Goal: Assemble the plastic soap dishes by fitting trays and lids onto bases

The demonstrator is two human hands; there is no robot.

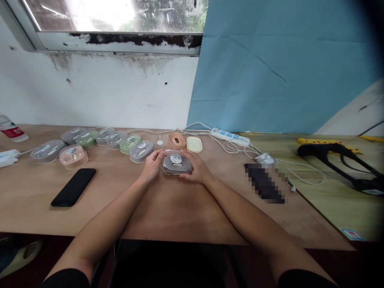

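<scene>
Left hand (152,163), right hand (197,167), grey box (177,165) between!
Fingers (158,155) grip its opposite ends, apparently to keep it steady.

At upper left, 1 window (120,16) glows bright above a stained white wall (120,92). A blue sheet (264,72) hangs across the upper right. The brown desk (180,212) spans the middle, beside a yellower tabletop (324,200) at right.
</scene>
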